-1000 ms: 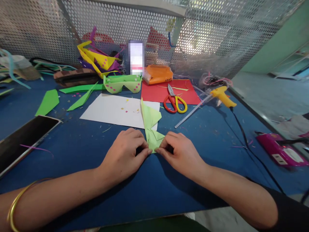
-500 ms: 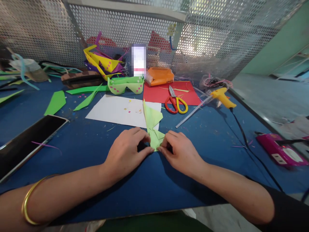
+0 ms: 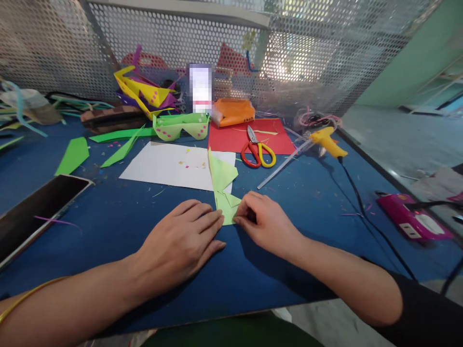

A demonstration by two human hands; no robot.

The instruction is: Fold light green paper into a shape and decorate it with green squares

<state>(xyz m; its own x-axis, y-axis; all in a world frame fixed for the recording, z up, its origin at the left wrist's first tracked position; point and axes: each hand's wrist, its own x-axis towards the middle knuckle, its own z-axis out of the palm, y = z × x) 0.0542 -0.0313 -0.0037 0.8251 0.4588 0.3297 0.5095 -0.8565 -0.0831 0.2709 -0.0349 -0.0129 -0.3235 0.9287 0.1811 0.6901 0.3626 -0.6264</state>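
The folded green paper (image 3: 223,193) is lying on the blue table (image 3: 296,193), its far end overlapping the white sheet (image 3: 173,166), and with only its near corner pinned it is looking liable to skew or spring open if either hand slips. The left hand (image 3: 181,241) is lying flat and open, fingertips touching the paper's near edge. The right hand (image 3: 265,224) is curling its fingertips down, pinching the near corner.
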